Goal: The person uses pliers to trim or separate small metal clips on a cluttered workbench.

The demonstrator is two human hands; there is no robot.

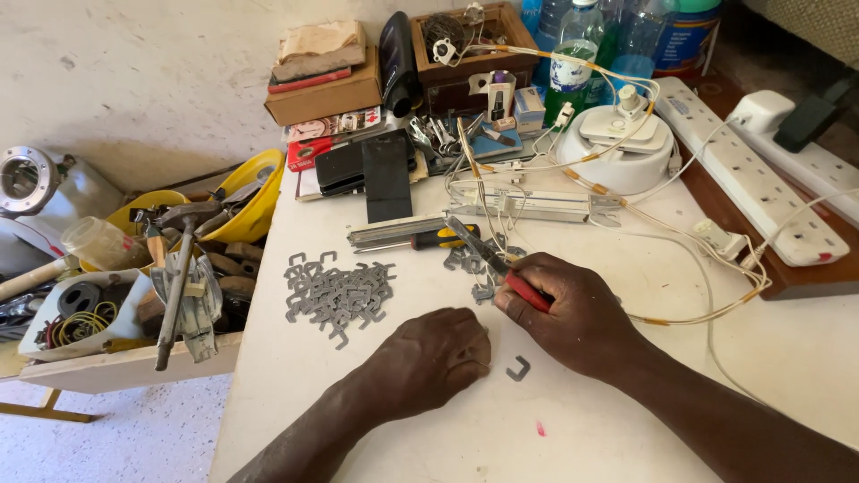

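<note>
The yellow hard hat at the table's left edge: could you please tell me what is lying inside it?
Inside the yellow hard hat lies the head of a hammer, its handle sloping down towards the floor, with brownish wooden pieces beside it. Whatever sits deeper is covered by the hammer and clutter.

A white desk [626, 447] in daylight against a rough plaster wall [152, 63]

Pale speckled floor [134, 443] shows at lower left; a dark wooden board [787, 277] lies along the desk's right edge.
</note>
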